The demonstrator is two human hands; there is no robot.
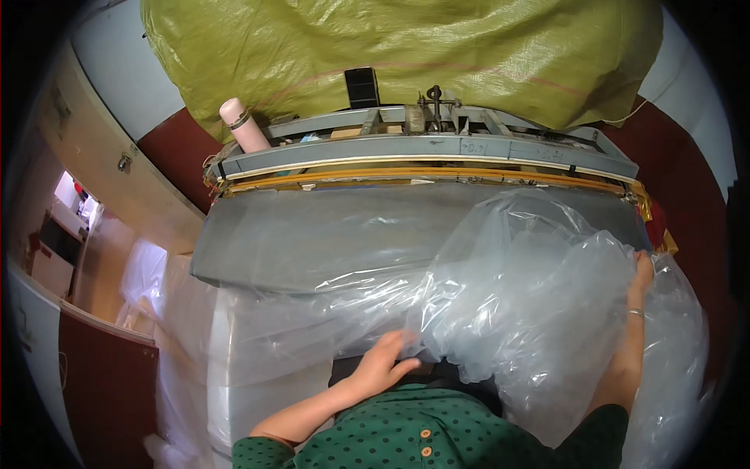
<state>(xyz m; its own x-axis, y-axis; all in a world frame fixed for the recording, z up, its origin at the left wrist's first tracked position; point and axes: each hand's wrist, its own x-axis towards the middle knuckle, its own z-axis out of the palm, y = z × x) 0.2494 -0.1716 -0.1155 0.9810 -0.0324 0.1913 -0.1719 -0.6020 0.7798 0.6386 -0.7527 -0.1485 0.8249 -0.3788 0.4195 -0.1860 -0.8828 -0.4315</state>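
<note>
A large bunched sheet of clear plastic film point(516, 289) spreads over the front of a grey-topped bench point(328, 227) and hangs down on the right. My right hand point(642, 271) is at the bench's right end, its fingers closed on the film. Close to my body, my left hand point(380, 361) is beside the film's near edge. Its thumb stands apart from the fingers, whose tips are slightly blurred. Nothing shows in that hand; whether its fingertips touch the film I cannot tell.
Behind the bench top runs a grey metal frame point(422, 148) with orange strips along it. A pink bottle point(244, 125) and a black phone-like object point(362, 87) stand there. A yellow-green woven sheet point(469, 55) covers the back. An open door point(117, 141) is at left.
</note>
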